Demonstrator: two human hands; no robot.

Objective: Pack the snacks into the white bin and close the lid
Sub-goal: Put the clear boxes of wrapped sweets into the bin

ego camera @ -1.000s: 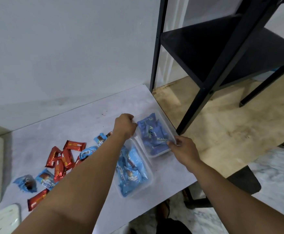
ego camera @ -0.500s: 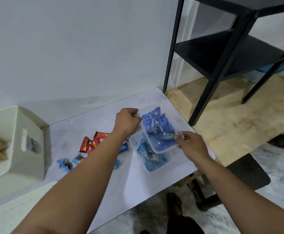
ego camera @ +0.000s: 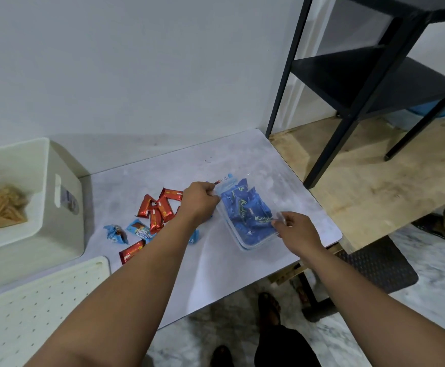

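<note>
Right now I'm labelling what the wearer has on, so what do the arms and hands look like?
Both arms are bare all the way up the frame, with no sleeves showing. The left hand and right hand wear no gloves, and no rings, watch or bracelets can be made out.

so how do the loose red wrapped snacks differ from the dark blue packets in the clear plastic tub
The red wrapped snacks lie scattered bare on the white table; the dark blue packets sit packed inside the clear plastic tub. No hand touches the red ones, while the left hand and right hand grip the tub's edges. Neither group is in the white bin yet.
</note>
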